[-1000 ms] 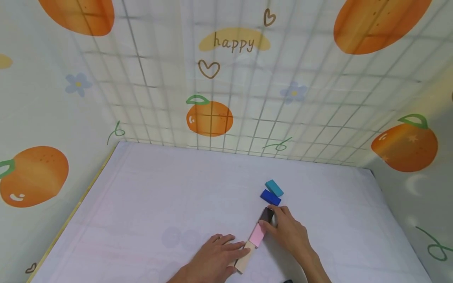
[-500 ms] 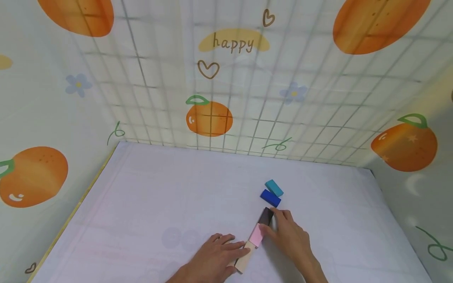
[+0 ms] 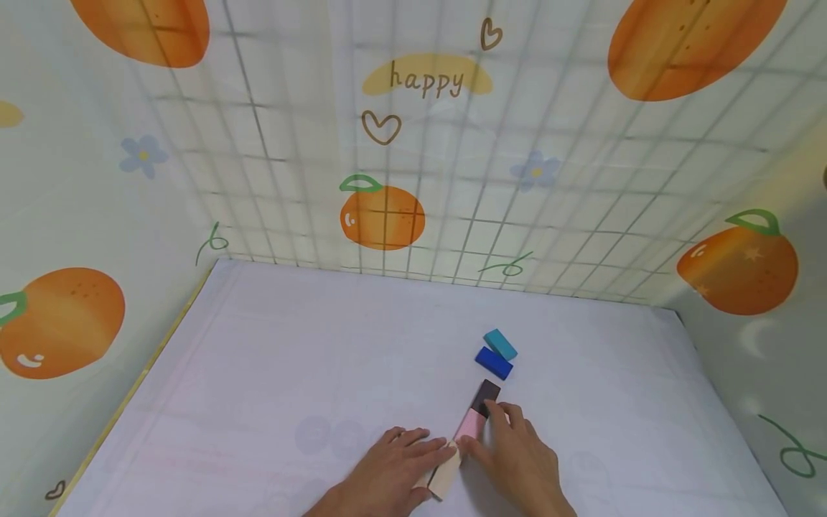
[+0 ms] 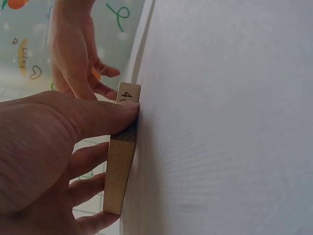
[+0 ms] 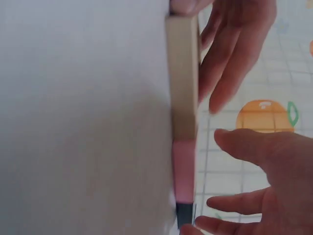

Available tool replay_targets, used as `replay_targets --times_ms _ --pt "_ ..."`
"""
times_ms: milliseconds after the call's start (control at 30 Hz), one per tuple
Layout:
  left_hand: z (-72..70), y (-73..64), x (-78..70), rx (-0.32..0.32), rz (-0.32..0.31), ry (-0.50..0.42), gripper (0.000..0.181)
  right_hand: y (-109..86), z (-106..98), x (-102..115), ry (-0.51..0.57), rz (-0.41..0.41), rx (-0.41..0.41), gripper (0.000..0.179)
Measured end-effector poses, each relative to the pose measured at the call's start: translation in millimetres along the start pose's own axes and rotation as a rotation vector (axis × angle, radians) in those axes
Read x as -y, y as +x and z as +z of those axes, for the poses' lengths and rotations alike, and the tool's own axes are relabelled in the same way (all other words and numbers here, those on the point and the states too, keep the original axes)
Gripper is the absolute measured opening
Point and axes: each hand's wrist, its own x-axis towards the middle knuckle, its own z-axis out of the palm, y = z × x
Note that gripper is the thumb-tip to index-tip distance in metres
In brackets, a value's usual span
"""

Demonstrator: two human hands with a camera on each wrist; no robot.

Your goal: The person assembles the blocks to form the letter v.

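Bottom centre, the left hand (image 3: 395,474) pinches wooden blocks (image 3: 446,477), one showing "4"; the right hand (image 3: 523,456), fingers spread, is beside a pink block (image 3: 471,426). The top-centre cloth (image 3: 291,215) reads "happy".

Tan block (image 3: 444,477) touched by the left hand (image 3: 395,470), pink block (image 3: 470,426) and black block (image 3: 486,396) lined up beyond it, right hand (image 3: 522,456) placed beside them, blue block (image 3: 494,363) and teal block (image 3: 500,344) laid farther back on white cloth (image 3: 323,345).
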Motion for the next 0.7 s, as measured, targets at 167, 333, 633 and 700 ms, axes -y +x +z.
replay_targets --times_ms 167,333,633,700 --pt "0.6 -1.0 -0.6 -0.002 -0.022 -0.025 0.07 -11.6 2 11 -0.019 0.001 0.018 0.085" --pt "0.5 -2.3 -1.3 -0.021 -0.021 -0.018 0.068 -17.0 6 13 -0.019 -0.025 -0.02 0.082" --pt "1.5 -4.6 -3.4 -0.071 -0.028 0.041 0.085 -18.9 14 16 -0.004 -0.006 -0.003 0.086" --pt "2.6 -4.5 -3.4 -0.091 -0.026 0.046 0.086 -19.3 15 18 -0.001 0.001 0.007 0.089"
